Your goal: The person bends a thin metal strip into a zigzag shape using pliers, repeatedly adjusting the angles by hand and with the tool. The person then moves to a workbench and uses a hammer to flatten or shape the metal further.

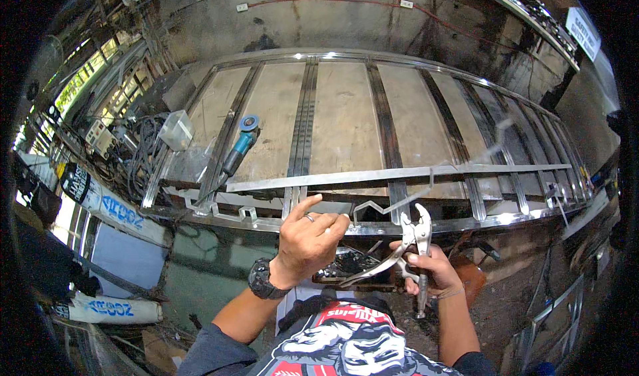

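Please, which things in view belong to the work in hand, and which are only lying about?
Seemingly in the work:
locking pliers, held in the right hand
bent metal strip, near the left hand
metal frame

Seemingly lying about:
angle grinder, untouched
clear plastic box
gas cylinders

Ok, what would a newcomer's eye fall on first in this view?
Probably the silver pliers in the right hand, low and right of centre, bright against the dark floor. Next, the long metal frame with its dark crossbars, spanning the middle of the picture, and the blue grinder lying on its left part. At the lower left, two white gas cylinders stand out too.
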Demonstrator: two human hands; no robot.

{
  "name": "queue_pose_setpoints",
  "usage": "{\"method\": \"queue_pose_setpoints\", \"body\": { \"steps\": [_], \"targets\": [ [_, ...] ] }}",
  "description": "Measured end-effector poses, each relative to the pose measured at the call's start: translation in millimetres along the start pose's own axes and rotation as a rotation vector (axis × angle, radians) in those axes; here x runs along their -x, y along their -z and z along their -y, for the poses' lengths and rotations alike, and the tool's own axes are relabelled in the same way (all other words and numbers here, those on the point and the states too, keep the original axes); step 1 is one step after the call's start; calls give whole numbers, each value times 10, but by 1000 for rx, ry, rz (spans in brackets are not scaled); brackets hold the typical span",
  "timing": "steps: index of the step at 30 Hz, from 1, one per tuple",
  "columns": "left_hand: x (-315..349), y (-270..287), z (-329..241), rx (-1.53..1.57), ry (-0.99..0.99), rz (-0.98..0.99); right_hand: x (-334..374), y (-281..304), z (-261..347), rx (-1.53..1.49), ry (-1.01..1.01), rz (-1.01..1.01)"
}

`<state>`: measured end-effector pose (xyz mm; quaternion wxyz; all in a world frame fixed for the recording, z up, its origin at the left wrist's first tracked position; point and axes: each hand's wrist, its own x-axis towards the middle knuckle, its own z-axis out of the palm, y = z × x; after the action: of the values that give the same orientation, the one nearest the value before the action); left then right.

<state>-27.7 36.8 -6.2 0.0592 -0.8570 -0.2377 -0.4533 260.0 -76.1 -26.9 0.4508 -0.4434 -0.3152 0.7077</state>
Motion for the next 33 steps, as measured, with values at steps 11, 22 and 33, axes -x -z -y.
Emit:
{"method": "queue_pose_setpoints", "body": {
  "steps": [11, 22, 33],
  "targets": [
    [-43, -112, -18, -78, 105, 104, 27, -141, -376, -293, 30, 43],
    [18, -174, -41, -186, 104, 243, 28, -325, -318, 517, 213, -151],
    [113, -253, -193, -288, 8, 209, -137, -580, 25, 1004, 400, -185]
  ]
}}
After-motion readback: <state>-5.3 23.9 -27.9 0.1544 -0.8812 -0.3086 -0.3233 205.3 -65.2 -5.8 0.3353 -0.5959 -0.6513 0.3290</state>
